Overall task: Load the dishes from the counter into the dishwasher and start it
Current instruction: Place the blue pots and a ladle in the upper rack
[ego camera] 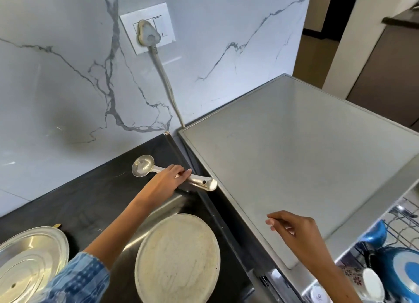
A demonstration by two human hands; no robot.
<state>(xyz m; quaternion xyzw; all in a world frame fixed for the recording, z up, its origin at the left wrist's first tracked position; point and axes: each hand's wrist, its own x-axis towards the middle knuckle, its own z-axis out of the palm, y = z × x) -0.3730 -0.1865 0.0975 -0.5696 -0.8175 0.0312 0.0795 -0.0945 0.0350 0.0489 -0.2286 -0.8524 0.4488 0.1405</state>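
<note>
A steel ladle (143, 166) lies at the back of the black counter (95, 189), its handle pointing right. My left hand (166, 181) reaches over it and grips the handle near the middle. A round pale plate (178, 257) sits on the counter in front of that arm. A steel lid (31, 264) lies at the lower left. My right hand (294, 232) hovers over the front of the grey dishwasher top (294, 155), fingers loosely curled and holding nothing. The pulled-out dishwasher rack (403, 218) at the lower right holds blue dishes (399, 273).
A marble wall rises behind the counter, with a socket plate and plug (148, 34); its cable (169, 89) drops behind the dishwasher. A narrow gap (199, 178) separates counter and dishwasher. A doorway and dark cabinet stand at the upper right.
</note>
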